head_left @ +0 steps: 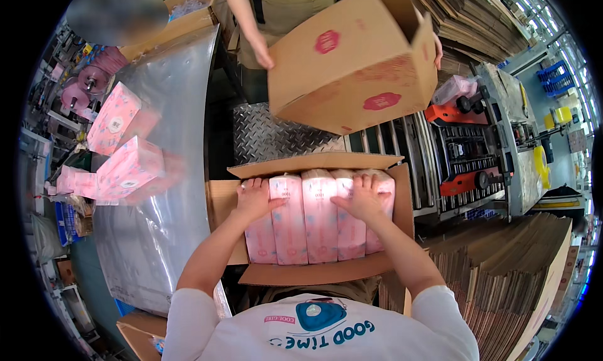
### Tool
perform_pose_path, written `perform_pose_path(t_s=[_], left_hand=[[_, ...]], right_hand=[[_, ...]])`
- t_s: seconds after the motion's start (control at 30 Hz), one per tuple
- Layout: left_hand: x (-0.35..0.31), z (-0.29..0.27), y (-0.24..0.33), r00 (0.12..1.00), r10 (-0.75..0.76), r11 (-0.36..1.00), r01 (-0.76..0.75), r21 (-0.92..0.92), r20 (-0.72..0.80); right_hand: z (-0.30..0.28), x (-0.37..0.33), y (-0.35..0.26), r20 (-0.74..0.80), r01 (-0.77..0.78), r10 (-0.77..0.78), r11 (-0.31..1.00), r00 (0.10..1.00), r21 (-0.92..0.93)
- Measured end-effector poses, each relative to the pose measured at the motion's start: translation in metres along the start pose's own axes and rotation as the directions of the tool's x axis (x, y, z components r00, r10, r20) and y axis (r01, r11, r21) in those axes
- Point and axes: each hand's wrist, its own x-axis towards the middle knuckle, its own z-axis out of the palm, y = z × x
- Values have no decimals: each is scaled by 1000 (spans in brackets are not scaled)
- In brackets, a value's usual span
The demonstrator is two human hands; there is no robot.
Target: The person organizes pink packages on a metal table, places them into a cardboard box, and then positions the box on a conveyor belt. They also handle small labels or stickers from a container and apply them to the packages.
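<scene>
An open cardboard box [320, 274] stands in front of me, its flaps folded outward. Inside, a row of pink soft packs [321, 226] with a floral print stands side by side. My left hand [255, 199] lies with spread fingers on the packs at the left end. Toward the right end, my right hand [363, 199] presses on the pack tops, fingers also apart. Across from me, a person's hand [261, 52] and another at the far side hold a tilted brown carton [339, 66] with red printed marks and an open end.
On the left, a shiny metal table [169, 166] carries pink packs [129, 166]. A diamond-plate surface [267, 135] lies beyond my box. To the right are a roller conveyor [402, 144] and an orange-and-black machine [471, 147]. Flattened cartons [502, 273] are stacked at lower right.
</scene>
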Motion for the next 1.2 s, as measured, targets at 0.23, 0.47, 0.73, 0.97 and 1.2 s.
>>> perform_pose_path(t_s=[0.23, 0.47, 0.73, 0.97, 1.2], left_hand=[[5, 40, 0, 998, -58, 997, 57, -47, -27], [-174, 28, -20, 904, -147, 355, 426, -832, 401], [-190, 48, 59, 898, -331, -483, 102, -870, 289], [-150, 47, 80, 864, -496, 385, 131, -914, -85], [-68, 28, 160, 945, 294, 553, -290, -781, -143]], right_hand=[[6, 36, 0, 167, -63, 64, 998, 984, -12], [-48, -78, 117, -728, 251, -82, 960, 680, 127], [-53, -48, 197, -72, 87, -86, 996, 994, 14], [-83, -61, 251, -32, -33, 29, 992, 999, -125], [-13, -80, 231, 324, 170, -162, 985, 932, 3]])
